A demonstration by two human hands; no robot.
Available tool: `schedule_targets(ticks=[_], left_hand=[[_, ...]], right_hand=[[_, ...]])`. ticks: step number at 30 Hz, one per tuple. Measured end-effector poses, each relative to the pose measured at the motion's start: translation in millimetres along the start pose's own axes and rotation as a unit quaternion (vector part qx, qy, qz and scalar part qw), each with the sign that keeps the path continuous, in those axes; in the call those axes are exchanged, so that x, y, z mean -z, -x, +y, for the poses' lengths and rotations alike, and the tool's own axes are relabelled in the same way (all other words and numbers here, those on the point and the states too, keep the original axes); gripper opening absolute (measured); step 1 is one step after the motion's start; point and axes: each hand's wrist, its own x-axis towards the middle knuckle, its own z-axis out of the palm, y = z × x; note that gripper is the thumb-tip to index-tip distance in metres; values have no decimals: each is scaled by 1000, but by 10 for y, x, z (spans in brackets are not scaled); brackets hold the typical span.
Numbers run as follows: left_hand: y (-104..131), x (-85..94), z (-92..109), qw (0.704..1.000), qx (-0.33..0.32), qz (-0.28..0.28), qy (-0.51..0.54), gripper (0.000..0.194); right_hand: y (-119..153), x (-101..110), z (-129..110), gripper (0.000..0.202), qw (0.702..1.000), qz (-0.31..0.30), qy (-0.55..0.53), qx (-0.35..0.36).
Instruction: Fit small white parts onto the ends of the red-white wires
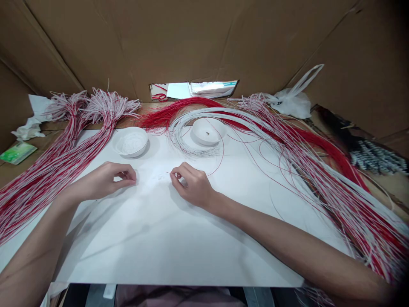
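Observation:
My right hand [193, 183] pinches a thin red wire [220, 160] near its end. The tip pokes out left of the fingers, and the rest curves up behind the hand toward the right bowl. To the left, my left hand [118, 179] has thumb and fingertips pressed together just above the white tabletop [179, 247]; what they hold, if anything, is too small to see. Between the hands lie a few tiny whitish bits [159, 176]. Just behind my left hand stands a white bowl [119, 147] with whitish contents.
Another white bowl [204, 138] holds a small dark piece, with a bundle of white wires [180, 123] curling around it. Red wires [191, 102] arch behind. Red-and-white bundles lie left [86, 149] and right [306, 162]. Cardboard walls [179, 42] enclose the back and sides.

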Motion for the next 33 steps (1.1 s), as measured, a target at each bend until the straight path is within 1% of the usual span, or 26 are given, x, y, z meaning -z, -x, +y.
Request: schedule_targets(ticks=[2, 5, 8, 12, 14, 17, 20, 24, 33], left_hand=[[-50, -132, 104, 996, -21, 32, 82, 21], [-134, -345, 204, 974, -31, 94, 205, 19], [-205, -519, 247, 945, -10, 130, 300, 22], [-262, -643, 273, 915, 22, 161, 369, 27], [-277, -670, 280, 907, 30, 163, 387, 28], [-283, -697, 277, 905, 34, 151, 397, 28], [-278, -718, 261, 907, 28, 138, 397, 25], [-278, -728, 254, 908, 23, 140, 395, 24], [-273, -721, 265, 913, 21, 139, 383, 28]], right_hand=[[2, 7, -8, 14, 1000, 0, -12, 8], [2, 23, -23, 13, 999, 4, -37, 10], [-5, 38, -55, 12, 997, 5, -75, 0], [-10, 45, -129, 10, 991, 14, -132, -11], [-3, 45, -164, 9, 989, 28, -142, -4], [16, 43, -190, 10, 991, 41, -131, 5], [33, 39, -189, 11, 994, 29, -107, 8], [40, 32, -178, 12, 996, 19, -83, 12], [48, 20, -169, 12, 997, 11, -73, 13]])
